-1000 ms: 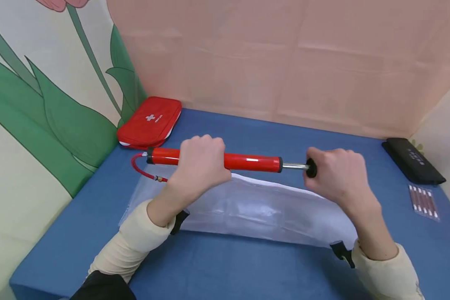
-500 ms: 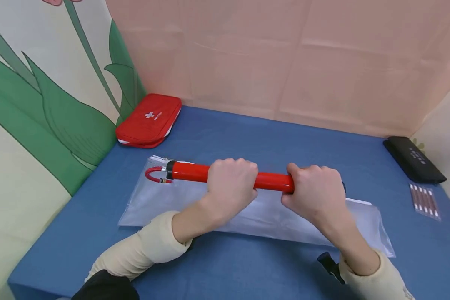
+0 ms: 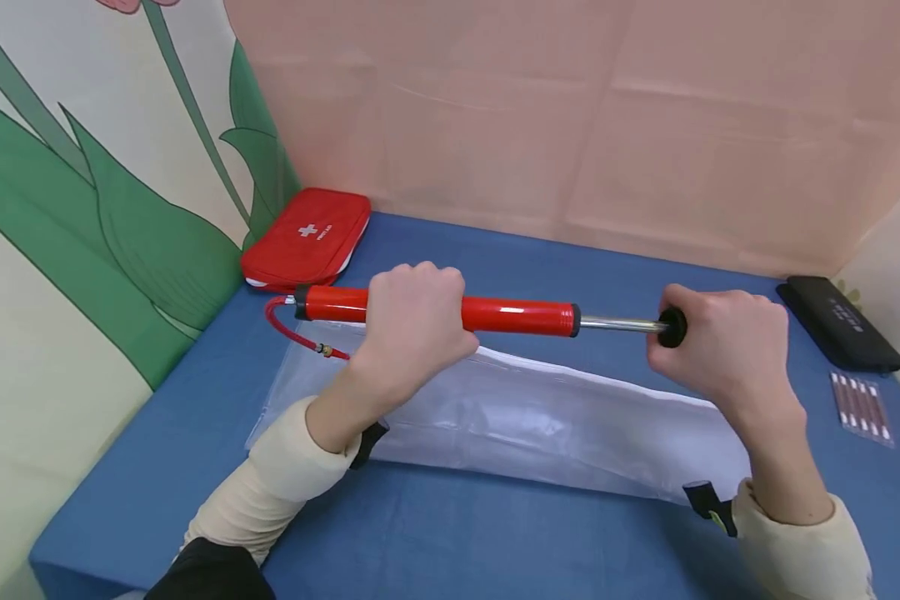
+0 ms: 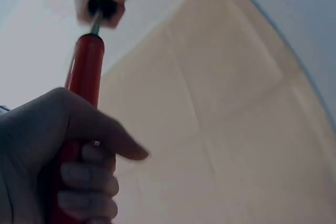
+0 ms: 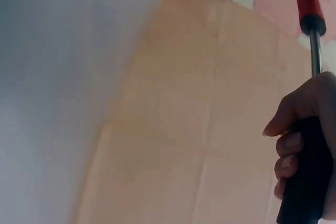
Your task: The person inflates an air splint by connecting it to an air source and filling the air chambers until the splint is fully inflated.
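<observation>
A red hand pump (image 3: 521, 316) is held level above the table. My left hand (image 3: 414, 329) grips its barrel, and in the left wrist view the fingers (image 4: 86, 177) curl round the red tube. My right hand (image 3: 727, 350) holds the black handle (image 5: 307, 177), with the fingers wrapped round it. Between barrel and handle a length of shiny metal rod (image 3: 621, 324) shows. From the barrel's left end a short red hose (image 3: 288, 329) loops back; its tip lies near my left wrist. Beneath the pump lies a clear plastic zip bag (image 3: 532, 425), partly covered by my arms.
On the blue-covered table (image 3: 495, 533), a red first aid pouch (image 3: 307, 237) lies at the back left. A black case (image 3: 840, 323) and a small clear pack of white-tipped sticks (image 3: 862, 408) lie on the right. A peach sheet (image 3: 570, 125) hangs behind.
Half a second ago my hands were close together with the rod pushed in. Now my right hand has pulled the handle out to the right, and the left has shifted left with the barrel.
</observation>
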The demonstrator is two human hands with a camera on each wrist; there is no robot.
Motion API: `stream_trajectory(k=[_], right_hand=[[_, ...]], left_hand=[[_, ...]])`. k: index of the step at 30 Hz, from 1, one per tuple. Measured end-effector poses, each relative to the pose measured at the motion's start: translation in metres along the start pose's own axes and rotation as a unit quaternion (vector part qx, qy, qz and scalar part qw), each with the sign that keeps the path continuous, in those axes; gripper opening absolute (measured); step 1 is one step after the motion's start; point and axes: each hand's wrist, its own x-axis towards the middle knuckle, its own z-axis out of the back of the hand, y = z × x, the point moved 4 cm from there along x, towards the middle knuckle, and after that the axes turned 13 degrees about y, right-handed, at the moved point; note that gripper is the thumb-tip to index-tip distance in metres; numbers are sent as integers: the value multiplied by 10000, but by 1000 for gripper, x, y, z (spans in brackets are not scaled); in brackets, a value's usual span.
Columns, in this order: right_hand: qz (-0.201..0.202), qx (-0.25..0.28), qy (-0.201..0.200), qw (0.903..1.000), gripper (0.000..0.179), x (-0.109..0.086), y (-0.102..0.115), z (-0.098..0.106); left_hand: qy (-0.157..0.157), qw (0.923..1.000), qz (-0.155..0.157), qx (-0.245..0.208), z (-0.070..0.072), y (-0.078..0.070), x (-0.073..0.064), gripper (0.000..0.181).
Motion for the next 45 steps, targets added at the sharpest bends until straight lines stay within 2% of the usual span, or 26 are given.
stream_trajectory(k=[4,6,8,12,15,17,21,24,26,30,34,38,42,45], right_hand=[[-90,88,613,9980,13,1,24,-7],[-101,51,797,9968,15,1,37,-9],[-68,-62,731,9973,19,0,49,-11],[226,-215,78,9995,22,-2,66,-14],[488,-170,-265,9983,19,0,63,-14],[513,-154,-312,9981,15,3,51,-12],[188,-155,-296,9993,11,7,13,-4],[-38,-170,-226,9996,11,8,0,-4],[-70,-187,-98,9998,10,9,4,-10],[87,-158,80,9998,14,13,28,-25],[247,-206,237,9992,19,15,50,-38],[346,-308,377,9982,21,12,65,-43],[668,-118,284,9973,20,12,63,-41],[756,-5,124,9971,17,16,46,-31]], left_hand=[[64,9997,-168,173,-8,-18,-3,30],[52,9994,-277,215,-13,-28,-5,29],[-20,9989,-390,258,-16,-37,-8,25],[-122,9972,-646,366,-21,-46,-13,20],[-132,9964,-780,293,-20,-41,-10,19],[-114,9972,-718,158,-17,-30,-5,18],[-170,9990,-408,-46,-9,3,5,20],[-190,9991,-368,-40,-8,17,9,26],[-96,9990,-445,19,-12,17,11,28],[154,9986,-487,153,-24,3,12,28],[199,9982,-525,199,-37,-13,10,22],[192,9967,-755,230,-46,-26,7,21],[331,9951,-919,147,-42,-27,5,20],[400,9959,-802,-79,-30,-13,7,20]])
